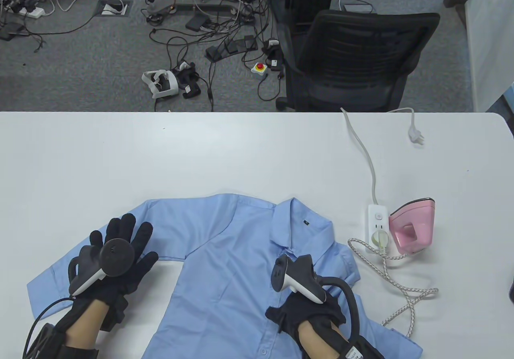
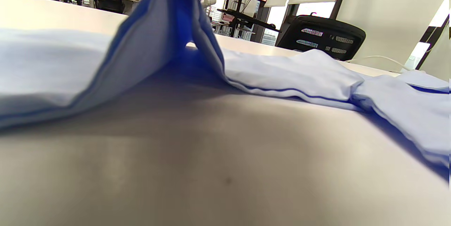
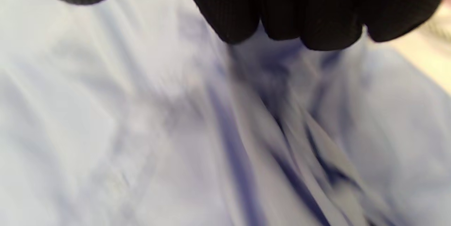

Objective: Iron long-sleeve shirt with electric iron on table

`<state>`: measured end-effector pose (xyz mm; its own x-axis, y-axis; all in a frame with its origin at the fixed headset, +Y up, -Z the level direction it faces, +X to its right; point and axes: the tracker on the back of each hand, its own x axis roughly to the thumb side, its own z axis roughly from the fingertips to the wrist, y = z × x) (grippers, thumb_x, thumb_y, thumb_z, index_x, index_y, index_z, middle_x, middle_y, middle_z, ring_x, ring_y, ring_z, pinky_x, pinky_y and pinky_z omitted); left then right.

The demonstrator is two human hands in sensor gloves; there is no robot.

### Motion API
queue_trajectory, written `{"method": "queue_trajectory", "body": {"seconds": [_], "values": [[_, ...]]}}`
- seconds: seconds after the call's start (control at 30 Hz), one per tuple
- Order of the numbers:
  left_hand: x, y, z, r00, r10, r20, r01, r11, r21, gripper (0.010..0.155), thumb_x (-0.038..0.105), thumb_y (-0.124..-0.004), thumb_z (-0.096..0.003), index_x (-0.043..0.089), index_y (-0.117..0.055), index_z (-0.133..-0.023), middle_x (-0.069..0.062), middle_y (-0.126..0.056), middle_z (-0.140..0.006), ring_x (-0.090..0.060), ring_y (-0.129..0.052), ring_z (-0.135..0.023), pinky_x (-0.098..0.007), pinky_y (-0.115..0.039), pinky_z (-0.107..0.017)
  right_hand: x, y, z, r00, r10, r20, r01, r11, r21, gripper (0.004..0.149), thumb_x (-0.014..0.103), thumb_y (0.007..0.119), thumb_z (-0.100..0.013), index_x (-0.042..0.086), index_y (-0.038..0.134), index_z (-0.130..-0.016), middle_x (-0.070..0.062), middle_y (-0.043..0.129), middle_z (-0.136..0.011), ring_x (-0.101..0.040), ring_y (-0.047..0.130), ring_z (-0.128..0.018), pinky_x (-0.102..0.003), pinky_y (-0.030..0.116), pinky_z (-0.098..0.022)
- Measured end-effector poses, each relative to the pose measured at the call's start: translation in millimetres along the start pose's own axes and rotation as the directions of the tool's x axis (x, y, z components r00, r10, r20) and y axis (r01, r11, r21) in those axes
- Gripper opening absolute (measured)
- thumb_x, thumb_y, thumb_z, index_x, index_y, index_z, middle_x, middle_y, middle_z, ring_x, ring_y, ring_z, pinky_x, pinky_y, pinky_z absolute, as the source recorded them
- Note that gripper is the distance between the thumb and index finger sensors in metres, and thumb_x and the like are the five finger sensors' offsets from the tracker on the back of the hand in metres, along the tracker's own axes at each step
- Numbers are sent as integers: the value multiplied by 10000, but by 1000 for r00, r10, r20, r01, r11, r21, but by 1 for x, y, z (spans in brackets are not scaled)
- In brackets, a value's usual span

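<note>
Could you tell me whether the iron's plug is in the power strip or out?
In: the iron's plug sits in the power strip. The strip's own plug lies loose on the table.

Table view, light: bright and even, from overhead; the white table is rendered without glare.
Table view, shadows: soft and short, seen under the left hand and beside the pink iron.
Table view, focus: sharp across the frame; straight edges bow slightly toward the corners.
Left wrist view, light: strong backlight from windows at upper right, blown out to white.
Left wrist view, shadows: a broad dark patch is cast on the tabletop below the raised shirt fold.
Left wrist view, focus: near cloth is soft.
Right wrist view, blur: heavy motion smear throughout; the fingers and fabric creases are indistinct.
</note>
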<state>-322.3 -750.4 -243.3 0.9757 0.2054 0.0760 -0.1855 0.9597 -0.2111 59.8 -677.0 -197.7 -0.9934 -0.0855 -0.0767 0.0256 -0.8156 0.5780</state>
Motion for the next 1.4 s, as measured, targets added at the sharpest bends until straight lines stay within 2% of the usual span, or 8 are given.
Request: {"method": "queue_trajectory", "body": {"seconds": [0.2,0.37,0.5,0.63,0.73,1.07,1.2,1.4], "values": [[-11,1,2,999,26,-37,-26,1000,-7,683,629,-556,-516,407,-257,-1089,-21,-18,-1185,-332,-34,-1078,-651,-23,-676,81,-42,-19,976,-167,142,206,917,-340,856,729,544,-347,187,422,-997,-152,428,-1025,-463,615,-901,-591,661,-570],[-21,2,-1,998,14,-60,-19,996,-85,675,622,-546,-522,410,-249,-1089,-23,-22,-1188,-334,-47,-1084,-649,-25,-678,163,-21,-84,962,-186,198,233,940,-248,968,766,522,-314,219,106,-996,-124,14,-1018,-471,253,-987,-650,472,-647],[-35,1,0,993,51,-105,-62,993,-105,669,618,-545,-525,406,-260,-1092,-30,-34,-1194,-340,-55,-1085,-650,-30,-677,185,0,-131,979,-136,153,172,953,-250,983,778,516,-290,274,12,-966,-84,-97,-988,-454,78,-977,-708,356,-645],[-43,-1,-1,990,68,-122,-85,987,-138,669,614,-538,-530,399,-254,-1095,-39,-33,-1196,-334,-48,-1084,-649,-20,-674,155,20,-168,990,-138,33,139,990,-28,987,802,536,-275,314,-3,-942,-42,-113,-977,-403,-46,-938,-705,216,-598],[-43,3,0,990,61,-129,-74,992,-102,665,612,-544,-527,397,-270,-1095,-36,-57,-1203,-329,-44,-1086,-650,-23,-675,121,18,-164,999,-50,16,51,997,-50,1012,829,549,-257,319,33,-962,-57,-32,-1013,-423,68,-965,-708,352,-608],[-59,-3,0,971,-31,-237,-24,974,-224,650,602,-538,-540,415,-258,-1097,-27,-31,-1202,-318,-1,-1073,-645,4,-666,-8,46,-143,990,-108,-89,114,991,67,1018,823,554,-267,333,-46,-928,-51,-124,-979,-405,-46,-941,-698,293,-618],[-64,-9,-7,964,-62,-257,19,986,-165,655,598,-525,-529,392,-259,-1091,2,-79,-1209,-307,-24,-1081,-643,-10,-671,-34,55,-135,990,-112,-91,119,990,72,1020,817,555,-269,333,-60,-922,-46,-141,-972,-395,-72,-937,-678,269,-629],[-63,-21,-13,954,-153,-257,77,956,-283,611,575,-521,-537,438,-273,-1079,26,-71,-1208,-288,-5,-1077,-635,16,-668,-57,63,-127,989,-113,-100,120,991,64,1025,814,552,-269,318,-59,-926,-59,-138,-974,-399,-67,-939,-640,262,-644]]}}
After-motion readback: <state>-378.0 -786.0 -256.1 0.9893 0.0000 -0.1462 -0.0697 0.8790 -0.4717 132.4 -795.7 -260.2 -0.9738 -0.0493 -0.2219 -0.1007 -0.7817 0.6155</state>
